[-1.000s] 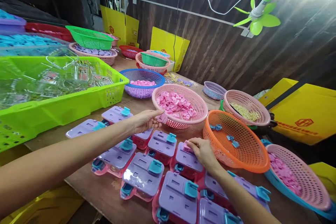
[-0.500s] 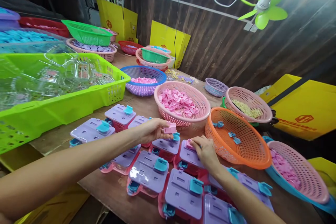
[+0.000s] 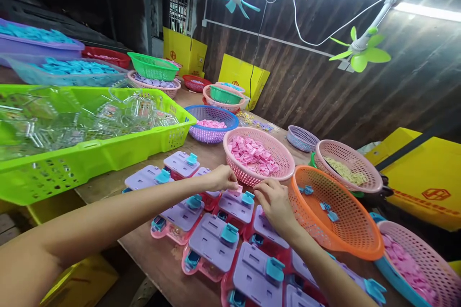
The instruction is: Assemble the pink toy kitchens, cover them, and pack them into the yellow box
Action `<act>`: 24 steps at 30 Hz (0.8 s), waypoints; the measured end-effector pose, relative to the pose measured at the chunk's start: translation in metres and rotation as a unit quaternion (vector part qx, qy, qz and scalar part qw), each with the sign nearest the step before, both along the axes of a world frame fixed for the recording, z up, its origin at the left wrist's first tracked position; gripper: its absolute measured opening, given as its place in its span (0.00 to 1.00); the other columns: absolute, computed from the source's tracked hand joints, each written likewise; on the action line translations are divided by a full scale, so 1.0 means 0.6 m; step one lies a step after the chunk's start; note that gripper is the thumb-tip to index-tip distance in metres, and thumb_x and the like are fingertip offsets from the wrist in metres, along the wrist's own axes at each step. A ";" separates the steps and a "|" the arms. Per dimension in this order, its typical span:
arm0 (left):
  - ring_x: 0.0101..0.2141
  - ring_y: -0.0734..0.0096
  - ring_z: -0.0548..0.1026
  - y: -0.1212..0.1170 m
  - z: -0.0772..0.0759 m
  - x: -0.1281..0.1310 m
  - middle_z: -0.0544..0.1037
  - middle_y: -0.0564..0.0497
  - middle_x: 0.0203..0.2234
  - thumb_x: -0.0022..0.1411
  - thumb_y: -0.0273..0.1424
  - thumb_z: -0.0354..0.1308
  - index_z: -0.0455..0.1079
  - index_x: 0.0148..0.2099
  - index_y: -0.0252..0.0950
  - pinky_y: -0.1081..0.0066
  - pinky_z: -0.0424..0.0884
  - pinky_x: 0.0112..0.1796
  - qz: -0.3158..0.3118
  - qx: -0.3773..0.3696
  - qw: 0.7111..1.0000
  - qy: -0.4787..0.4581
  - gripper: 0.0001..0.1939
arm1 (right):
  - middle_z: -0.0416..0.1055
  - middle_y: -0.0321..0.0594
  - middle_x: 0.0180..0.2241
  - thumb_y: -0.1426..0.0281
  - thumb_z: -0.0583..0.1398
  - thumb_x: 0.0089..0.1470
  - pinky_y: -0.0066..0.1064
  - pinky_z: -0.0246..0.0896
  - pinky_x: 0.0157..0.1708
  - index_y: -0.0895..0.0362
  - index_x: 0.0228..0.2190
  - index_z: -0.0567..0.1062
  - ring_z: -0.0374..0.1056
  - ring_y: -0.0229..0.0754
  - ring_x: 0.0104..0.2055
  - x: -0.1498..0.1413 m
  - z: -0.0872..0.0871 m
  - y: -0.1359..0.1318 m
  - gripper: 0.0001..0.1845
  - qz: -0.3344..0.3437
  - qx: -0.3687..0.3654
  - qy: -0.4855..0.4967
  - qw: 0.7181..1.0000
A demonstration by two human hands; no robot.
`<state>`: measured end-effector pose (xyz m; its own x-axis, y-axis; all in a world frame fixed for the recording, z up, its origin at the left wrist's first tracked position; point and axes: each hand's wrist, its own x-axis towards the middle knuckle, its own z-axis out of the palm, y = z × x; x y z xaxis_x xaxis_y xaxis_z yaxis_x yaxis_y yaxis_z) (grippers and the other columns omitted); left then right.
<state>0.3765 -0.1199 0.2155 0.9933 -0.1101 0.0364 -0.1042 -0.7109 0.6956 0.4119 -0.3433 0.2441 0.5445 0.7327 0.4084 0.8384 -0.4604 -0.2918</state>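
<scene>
My left hand is closed, its fingertips on a small pink plastic piece at the far end of a purple-lidded case. Just right of it, my right hand has its fingers bent together above another purple lid; whatever is between those fingertips is hidden. Rows of similar pink cases with purple lids and blue latches, such as this near case, lie around both hands. Behind the hands stands a pink basket of loose pink pieces.
An orange basket with a few blue pieces sits at the right. A green crate of clear plastic parts takes up the left. More baskets, including a blue-purple one, stand farther back. A pink basket is at the right edge.
My left hand has turned palm-down and lowered the pink piece onto a lid. My right hand has lifted its fingers off the neighbouring lid, toward the left. The view has tilted up.
</scene>
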 end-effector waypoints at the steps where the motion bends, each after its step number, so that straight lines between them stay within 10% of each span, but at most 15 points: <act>1: 0.21 0.77 0.66 -0.003 -0.001 0.005 0.74 0.52 0.19 0.52 0.32 0.58 0.76 0.29 0.32 0.77 0.56 0.23 -0.010 0.010 1.000 0.001 0.09 | 0.70 0.37 0.36 0.68 0.53 0.57 0.35 0.48 0.40 0.52 0.32 0.74 0.62 0.42 0.42 0.002 -0.003 0.001 0.10 -0.002 0.001 0.003 1.000; 15: 0.19 0.76 0.66 -0.019 -0.016 0.028 0.72 0.51 0.16 0.50 0.28 0.59 0.75 0.26 0.31 0.76 0.55 0.23 -0.014 0.031 0.999 0.024 0.06 | 0.71 0.37 0.33 0.67 0.53 0.57 0.34 0.50 0.38 0.53 0.30 0.75 0.63 0.41 0.38 0.045 -0.035 -0.038 0.11 -0.033 -0.006 0.023 0.999; 24: 0.25 0.71 0.70 -0.023 -0.031 0.006 0.76 0.47 0.26 0.52 0.28 0.57 0.77 0.32 0.32 0.74 0.59 0.28 -0.003 0.075 0.997 -0.006 0.08 | 0.67 0.45 0.45 0.69 0.52 0.56 0.36 0.53 0.45 0.56 0.44 0.72 0.63 0.45 0.47 0.208 -0.019 0.010 0.15 -0.135 -0.102 -0.021 0.985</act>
